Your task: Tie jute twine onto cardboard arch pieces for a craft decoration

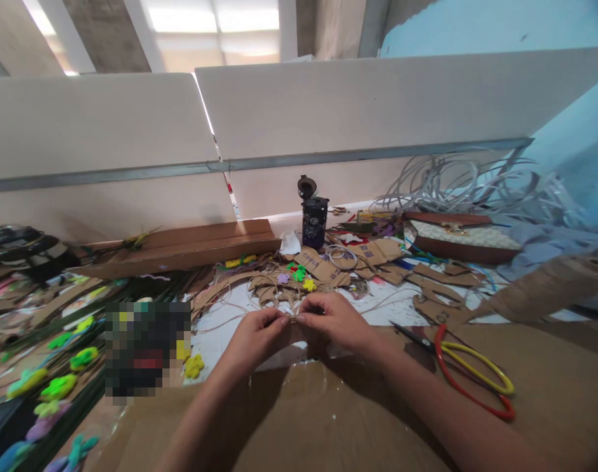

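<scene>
My left hand point(257, 337) and my right hand point(331, 321) meet above the front of the worktable. Thumb and forefinger of each pinch a short stretch of brown twine point(293, 319) between them. Just past my fingertips, small green flowers point(298, 272), a lilac flower point(283, 279) and a yellow flower point(309, 286) rest among loops of twine and cardboard pieces. Scissors point(439, 347) with one red and one yellow handle lie to the right of my right hand. A large cone of brown twine point(549, 285) is on its side farther right.
A dark bottle point(314, 223) stands with its lid up. Behind the right side are a handbag point(461, 239) and coiled pale tubing point(456, 183). A cardboard tray point(205, 249) lies at the back. Fuzzy flowers point(58, 387) and long green stems cover the left. A white partition point(378, 111) rises behind.
</scene>
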Demonstrator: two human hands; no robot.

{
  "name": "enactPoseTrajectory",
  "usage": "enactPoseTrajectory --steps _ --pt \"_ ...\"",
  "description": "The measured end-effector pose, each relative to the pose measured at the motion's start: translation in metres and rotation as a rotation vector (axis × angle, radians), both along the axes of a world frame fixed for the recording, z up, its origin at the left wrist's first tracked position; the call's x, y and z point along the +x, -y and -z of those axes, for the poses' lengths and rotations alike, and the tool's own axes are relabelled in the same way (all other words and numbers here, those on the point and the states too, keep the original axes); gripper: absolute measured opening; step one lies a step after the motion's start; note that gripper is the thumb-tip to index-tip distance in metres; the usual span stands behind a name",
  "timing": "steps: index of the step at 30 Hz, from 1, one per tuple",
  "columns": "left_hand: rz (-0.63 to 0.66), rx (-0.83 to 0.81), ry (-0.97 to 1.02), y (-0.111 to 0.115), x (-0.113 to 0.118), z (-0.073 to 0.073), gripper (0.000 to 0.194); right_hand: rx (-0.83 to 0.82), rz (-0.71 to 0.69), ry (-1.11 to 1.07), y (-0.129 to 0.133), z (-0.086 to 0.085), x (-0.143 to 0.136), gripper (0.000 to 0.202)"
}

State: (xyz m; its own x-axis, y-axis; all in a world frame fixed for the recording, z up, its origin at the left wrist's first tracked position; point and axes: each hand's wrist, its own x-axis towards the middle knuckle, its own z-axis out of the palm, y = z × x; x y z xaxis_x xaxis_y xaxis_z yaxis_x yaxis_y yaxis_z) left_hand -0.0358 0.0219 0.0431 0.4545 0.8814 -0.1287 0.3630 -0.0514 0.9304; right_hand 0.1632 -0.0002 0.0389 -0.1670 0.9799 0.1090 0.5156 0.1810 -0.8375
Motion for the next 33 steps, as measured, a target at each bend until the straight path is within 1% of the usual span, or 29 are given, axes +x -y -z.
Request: enactPoseTrajectory --steps 2,5,7,11,14,18,21,23,26,28,33 --pt "0.019 -0.021 0.018 0.001 -0.002 -0.004 0.038 0.020 -0.002 0.017 0.000 0.000 0.001 0.010" --pt "0.030 -0.010 0.043 0.001 -0.006 -0.010 0.043 0.002 -0.004 -0.016 -0.002 0.003 0.002 0.012" --pt "0.025 -0.010 0.030 0.000 -0.008 -0.012 0.041 -0.013 0.003 -0.043 -0.003 0.005 0.002 0.014" --pt "-0.016 -0.041 -0.026 0.000 -0.007 -0.013 0.034 -0.025 0.021 -0.041 -0.002 0.003 0.001 0.014" --pt "-0.030 -0.016 -0.038 0.001 -0.005 -0.013 0.029 0.003 0.001 -0.005 0.000 -0.001 -0.001 0.010" --pt "0.013 0.026 -0.034 0.002 -0.004 -0.012 0.030 0.056 0.002 0.044 0.003 -0.002 -0.004 0.008" --pt "0.066 0.056 -0.013 0.003 -0.003 -0.010 0.033 0.020 -0.018 0.024 0.003 0.000 -0.004 0.011" --pt "0.033 0.072 -0.037 0.002 -0.003 -0.009 0.032 0.010 -0.029 -0.006 0.000 0.001 0.000 0.013" --pt "-0.072 0.060 -0.043 -0.001 -0.007 -0.009 0.028 0.046 -0.004 -0.051 -0.004 0.003 0.010 0.018" --pt "-0.091 0.033 -0.023 -0.003 -0.009 -0.010 0.027 0.054 0.010 -0.076 -0.007 0.004 0.014 0.018" --pt "-0.011 0.034 -0.033 0.001 -0.007 -0.014 0.030 0.043 0.003 -0.077 -0.004 0.002 0.010 0.014"
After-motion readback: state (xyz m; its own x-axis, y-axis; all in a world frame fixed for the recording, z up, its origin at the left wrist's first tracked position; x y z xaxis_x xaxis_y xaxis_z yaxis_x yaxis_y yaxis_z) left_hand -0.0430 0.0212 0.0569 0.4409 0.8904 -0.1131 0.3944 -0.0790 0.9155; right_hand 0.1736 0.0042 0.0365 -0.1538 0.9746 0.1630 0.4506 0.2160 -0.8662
